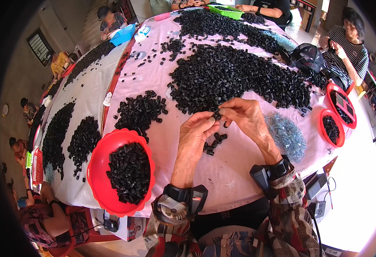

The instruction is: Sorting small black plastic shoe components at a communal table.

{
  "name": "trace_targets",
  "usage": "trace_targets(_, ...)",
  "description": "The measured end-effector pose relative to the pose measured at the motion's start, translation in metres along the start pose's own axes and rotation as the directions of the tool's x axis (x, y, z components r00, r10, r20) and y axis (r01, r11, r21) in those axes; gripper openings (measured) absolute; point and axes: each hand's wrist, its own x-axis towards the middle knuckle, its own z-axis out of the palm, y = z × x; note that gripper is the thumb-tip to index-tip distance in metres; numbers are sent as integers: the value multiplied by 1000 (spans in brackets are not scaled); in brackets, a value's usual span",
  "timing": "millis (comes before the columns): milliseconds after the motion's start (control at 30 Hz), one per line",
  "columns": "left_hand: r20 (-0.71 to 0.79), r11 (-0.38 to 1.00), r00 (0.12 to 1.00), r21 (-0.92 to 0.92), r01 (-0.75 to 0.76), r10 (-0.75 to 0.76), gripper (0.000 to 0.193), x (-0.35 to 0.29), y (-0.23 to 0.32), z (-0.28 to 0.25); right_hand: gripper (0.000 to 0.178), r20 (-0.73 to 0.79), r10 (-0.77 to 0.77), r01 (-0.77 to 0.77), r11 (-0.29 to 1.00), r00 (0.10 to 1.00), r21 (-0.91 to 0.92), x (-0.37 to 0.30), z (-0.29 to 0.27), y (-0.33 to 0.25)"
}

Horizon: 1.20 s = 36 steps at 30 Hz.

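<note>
Above the pink cloth, my left hand (195, 133) and my right hand (247, 119) meet, fingertips pinched on a small black plastic piece (216, 115) between them. Its exact shape is mostly covered by the fingers. Just below the hands lie several loose black pieces (213, 144). Beyond my fingertips spreads a large heap of similar black pieces (213, 77), and a smaller heap (138, 111) sits left of my left hand. To the right of my right hand is a pile of small clear bluish pieces (285, 136).
A red scalloped tray (97, 171) of black pieces stands at the table's near left. Two red bowls (342, 139) hold more at the right edge. A dark cap (307, 58) lies near a person in stripes (355, 55). Other people sit around the tables. Far off are blue (123, 35) and green baskets (225, 13).
</note>
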Motion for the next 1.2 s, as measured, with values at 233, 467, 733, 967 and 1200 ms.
trace_targets(233, 13, 1000, 1000, 9, -4, 3, 17, 1, -3, 0, 13, 5, -2, 3, 998, 1000, -70, -2, 0, -3)
trace_targets(467, 16, 999, 1000, 33, -4, 4, 17, 0, -2, 2, 13, 11, -33, 34, 997, 999, -69, -1, 0, 1)
trace_targets(733, -11, 999, 1000, 31, -6, 7, 17, 1, -6, 3, 14, 21, -6, 8, 996, 1000, -90, -1, 1, 1)
trace_targets(967, -26, 999, 999, 50, -20, 21, 16, 2, -8, 1, 15, 21, -26, 28, 997, 999, -74, -2, 4, 5)
trace_targets(1200, -28, 999, 999, 38, -31, 32, 16, 1, -6, 4, 14, 31, -43, 45, 996, 999, -72, -1, 3, 7)
